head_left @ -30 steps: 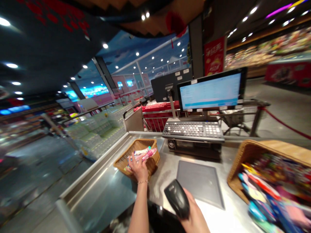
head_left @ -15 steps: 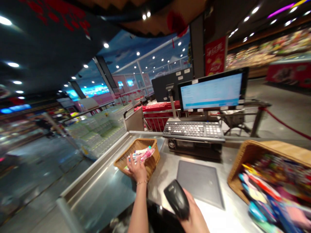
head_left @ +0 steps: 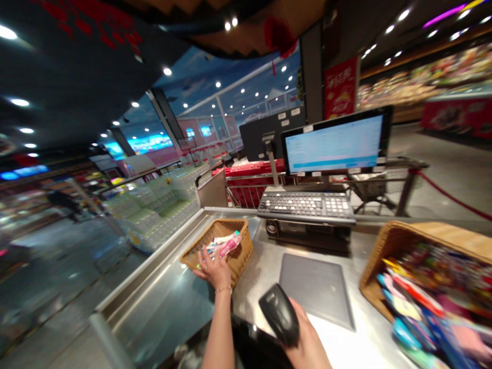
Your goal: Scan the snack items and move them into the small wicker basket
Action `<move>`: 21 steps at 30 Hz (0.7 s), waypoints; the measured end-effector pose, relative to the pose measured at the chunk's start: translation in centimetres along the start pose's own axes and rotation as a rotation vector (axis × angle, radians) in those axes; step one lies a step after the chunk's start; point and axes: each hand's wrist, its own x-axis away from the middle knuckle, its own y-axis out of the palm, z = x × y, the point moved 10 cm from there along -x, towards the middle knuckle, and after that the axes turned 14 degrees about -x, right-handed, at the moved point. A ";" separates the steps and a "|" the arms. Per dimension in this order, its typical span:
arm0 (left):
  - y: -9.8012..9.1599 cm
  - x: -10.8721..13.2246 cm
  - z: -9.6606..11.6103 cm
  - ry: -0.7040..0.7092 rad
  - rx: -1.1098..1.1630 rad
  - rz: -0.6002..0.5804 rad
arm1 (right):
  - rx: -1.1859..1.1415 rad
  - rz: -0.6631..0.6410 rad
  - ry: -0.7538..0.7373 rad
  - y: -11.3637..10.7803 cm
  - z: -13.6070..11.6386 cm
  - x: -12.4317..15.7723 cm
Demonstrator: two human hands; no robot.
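Scanner [head_left: 279, 313] gripped in right hand [head_left: 307, 335]; left hand [head_left: 217, 270] (grasp unclear) at packets [head_left: 230, 246] in basket [head_left: 245, 255].

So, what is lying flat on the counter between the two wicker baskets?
In the head view, a grey pad lies between the smaller basket and the larger basket, metal counter around it.

No text legible. Tall red fabric-like banner [head_left: 340, 89], upper right: pale lettering [head_left: 340, 78], blurred. Black flat-screen monitor [head_left: 334, 143], right of centre: white stickers [head_left: 308, 128] too small.

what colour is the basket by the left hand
The basket is golden brown, best seen in the head view.
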 end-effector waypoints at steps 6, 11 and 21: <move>0.1 0.0 -0.1 0.002 -0.017 0.003 | 0.028 -0.085 0.011 0.3 0.5 -0.2; 0.1 0.1 -0.1 0.000 -0.053 0.018 | 0.040 -0.089 0.011 0.1 0.5 -0.2; 1.0 0.8 0.5 0.050 -0.101 0.028 | 0.056 -0.077 -0.020 -0.3 0.0 -0.2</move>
